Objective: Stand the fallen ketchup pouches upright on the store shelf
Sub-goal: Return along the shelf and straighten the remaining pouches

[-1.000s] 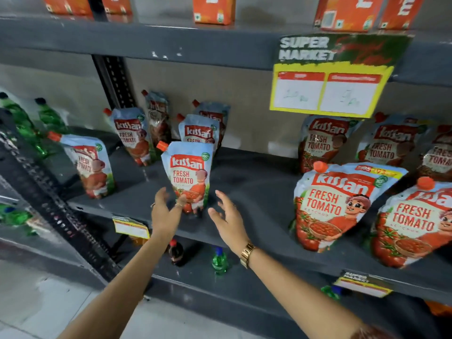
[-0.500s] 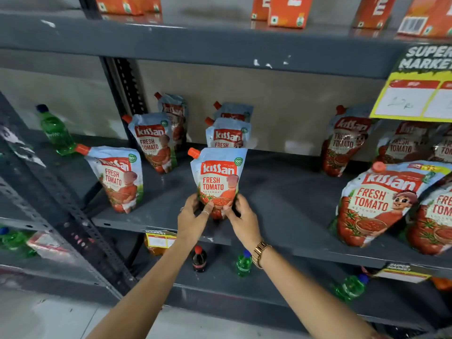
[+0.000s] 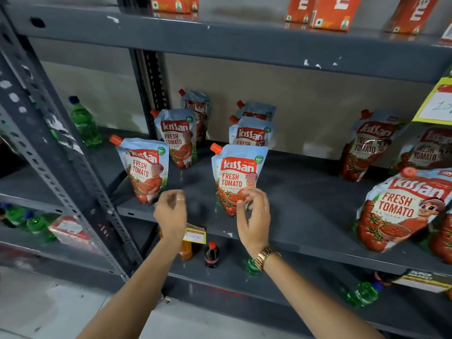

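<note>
Bare shelf (image 3: 305, 192) lies open between the front centre pouch (image 3: 238, 178) and the right-hand pouches (image 3: 401, 209), wide enough for a hand. A narrower gap separates the centre pouch from the left front pouch (image 3: 144, 167). Behind, more pouches (image 3: 252, 133) crowd the back wall.

Price tag (image 3: 437, 104) cut by right edge (writing unreadable), left hand (image 3: 171, 211) blurred

Both hands have let go of the front ketchup pouch (image 3: 238, 178). The left hand (image 3: 171, 211) has drifted clear to its left, fingers curled; the right hand (image 3: 254, 216) lingers just before it.
</note>
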A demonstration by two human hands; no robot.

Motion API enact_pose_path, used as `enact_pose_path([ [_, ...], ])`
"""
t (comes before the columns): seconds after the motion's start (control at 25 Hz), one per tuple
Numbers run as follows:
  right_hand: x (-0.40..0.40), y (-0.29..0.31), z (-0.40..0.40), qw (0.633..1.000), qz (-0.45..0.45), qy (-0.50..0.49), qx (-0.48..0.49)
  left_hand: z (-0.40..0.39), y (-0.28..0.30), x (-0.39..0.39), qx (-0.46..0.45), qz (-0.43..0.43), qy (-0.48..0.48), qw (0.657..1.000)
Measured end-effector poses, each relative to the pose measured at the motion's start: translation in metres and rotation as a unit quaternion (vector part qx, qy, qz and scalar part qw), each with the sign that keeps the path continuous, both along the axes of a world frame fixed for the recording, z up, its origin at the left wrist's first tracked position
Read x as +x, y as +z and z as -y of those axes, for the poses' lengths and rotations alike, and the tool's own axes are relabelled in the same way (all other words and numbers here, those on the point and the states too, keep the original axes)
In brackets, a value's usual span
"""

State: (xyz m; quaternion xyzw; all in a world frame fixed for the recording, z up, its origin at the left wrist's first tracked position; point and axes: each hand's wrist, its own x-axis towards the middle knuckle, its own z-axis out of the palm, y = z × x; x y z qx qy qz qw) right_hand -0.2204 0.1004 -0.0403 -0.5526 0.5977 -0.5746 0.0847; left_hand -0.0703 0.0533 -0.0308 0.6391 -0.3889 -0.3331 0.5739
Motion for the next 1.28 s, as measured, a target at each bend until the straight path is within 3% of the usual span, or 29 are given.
enact_pose_path([
  [0.12, 0.021, 0.007, 0.008, 0.997, 0.016, 0.074, 0.022, 0.003, 0.006, 0.026, -0.026, -0.009, 0.105, 0.994],
  [0.28, 0.054, 0.006, 0.026, 0.989, 0.032, 0.135, 0.048, 0.008, 0.012, 0.054, -0.027, -0.001, 0.121, 0.992],
  [0.48, 0.089, 0.003, 0.05, 0.976, 0.052, 0.178, 0.118, 0.017, 0.013, 0.086, -0.028, 0.026, 0.07, 0.997],
  [0.64, 0.118, -0.005, 0.073, 0.923, 0.069, 0.255, 0.279, 0.034, 0.003, 0.104, 0.028, 0.008, -0.037, 0.999],
  [0.72, 0.13, -0.003, 0.082, 0.91, 0.078, 0.259, 0.314, 0.042, -0.002, 0.11, 0.059, 0.013, -0.104, 0.993],
  [0.84, 0.137, 0.007, 0.094, 0.91, 0.051, 0.255, 0.322, 0.052, -0.009, 0.114, 0.088, 0.014, -0.167, 0.982],
  [1.28, 0.119, 0.0, 0.095, 0.917, 0.05, 0.22, 0.33, 0.05, -0.03, 0.108, 0.116, 0.054, -0.2, 0.971],
])
